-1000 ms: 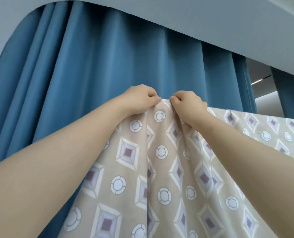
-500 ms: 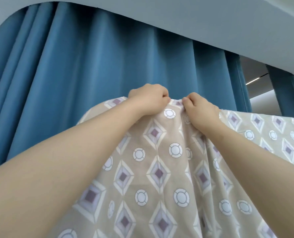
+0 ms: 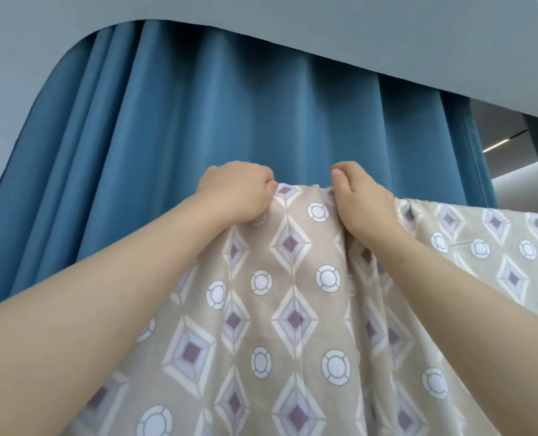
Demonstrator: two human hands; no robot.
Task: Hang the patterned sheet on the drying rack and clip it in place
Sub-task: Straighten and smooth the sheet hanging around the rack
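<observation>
Left hand: clenched on the top edge of the patterned sheet, fingers curled tight into the cloth, knuckles upward, the bare forearm reaching up from the lower left.
Right hand: grasping the same top edge a little way to the right, thumb raised on top. The other fingers are tucked behind the cloth and cannot be seen.
Between the hands: a short stretch of the edge, slack and slightly gathered, with soft folds running down from each grip.
Where the sheet is: held high in front of the blue curtain, hanging from both hands and filling the lower middle and right of the view.
Sheet pattern: beige ground, diamonds with purple centres, white rings between them.
Right of the right hand: the top edge runs on nearly level to the right side. What it lies over cannot be seen.
Blue curtain: long vertical pleats directly behind the sheet.
Ceiling: grey, with a curved edge that the curtain top follows.
Far right: a gap in the curtain showing a thin ceiling light.
</observation>
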